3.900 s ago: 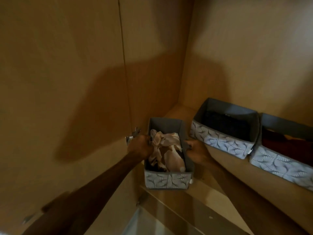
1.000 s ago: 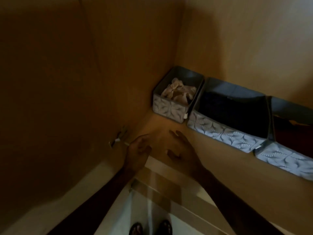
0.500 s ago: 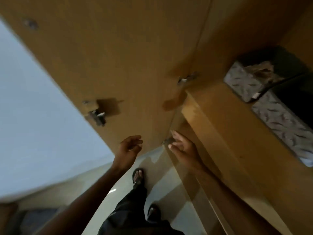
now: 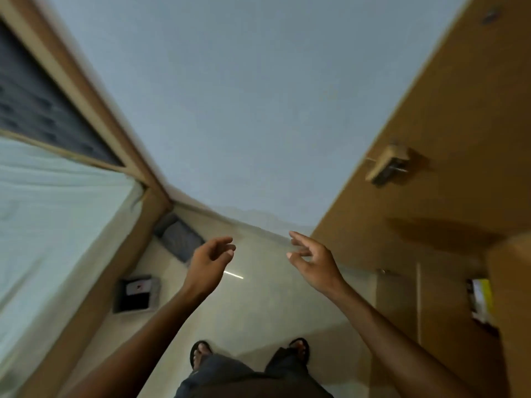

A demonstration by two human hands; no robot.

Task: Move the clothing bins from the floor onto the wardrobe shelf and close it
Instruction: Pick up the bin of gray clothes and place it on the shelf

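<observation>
Bed, far left: pale wrinkled sheet on a tan wooden frame, a dark headboard panel above it.

Bin, on the floor against the lower corner of the bed frame: 1 grey box with soft-looking walls, open top, dark inside with a pale item at its upper end. It lies down and to the left of both hands, well apart from them. Its long axis appears to run along the bed frame.

Patterned item, at the floor edge where bed frame meets wall: grey with a printed surface, possibly a 2nd bin; too blurred to tell.

Left hand: empty, fingers loosely curled and parted, touching nothing. It is the nearer hand to the bin.

Floor: pale glossy tile with 1 bright reflected streak; 2 sandalled feet at its near edge.

Right hand: empty, fingers spread and slightly bent, touching nothing.

Wardrobe door, right: smooth tan laminate, swung open, a metal hinge on its inner face. Shelf not in view.

Judgement: the next reach goes down and left, left hand leading, both hands likely taking the bin's long sides. The door is not yet shut.
</observation>
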